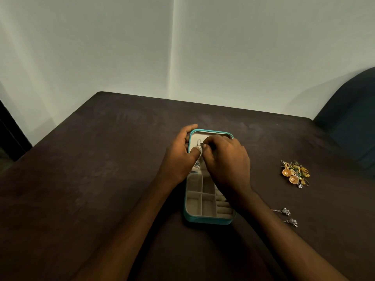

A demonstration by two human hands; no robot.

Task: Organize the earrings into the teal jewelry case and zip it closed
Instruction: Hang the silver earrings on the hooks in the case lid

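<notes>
Dark brown table (91, 159) – pale walls (263, 47), blue chair (353, 118) at right.

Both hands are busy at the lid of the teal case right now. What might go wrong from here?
1. The silver earring hangs from the lid between left hand and right hand; it may slip into the tray below.
2. The right forearm crosses near two silver earrings on the table and might sweep them off.
3. The gold earring pile looks tangled; pieces may snag.

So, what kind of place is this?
Probably a room at home: a dark table against a plain white wall, a blue padded chair beside it.
</notes>
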